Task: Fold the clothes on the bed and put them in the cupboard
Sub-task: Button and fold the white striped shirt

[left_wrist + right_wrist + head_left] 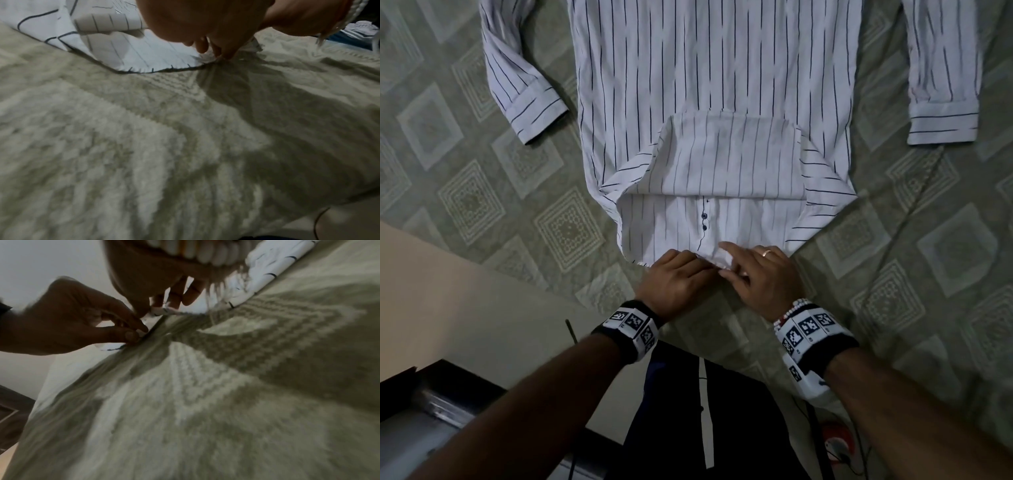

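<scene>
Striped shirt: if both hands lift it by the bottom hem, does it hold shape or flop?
Likely flops: the striped shirt is thin cloth, its back hem already folded over. Sleeves lie loose and would probably trail. Left hand and right hand pinch it easily, so probably light.

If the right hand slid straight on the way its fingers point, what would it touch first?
Probably the left hand. The right hand pinches the striped shirt at its hem, fingers aimed leftward at it; depth is hard to judge.

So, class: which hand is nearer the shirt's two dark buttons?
Left. The left hand sits just below the buttons; the right hand is below and further right.
</scene>
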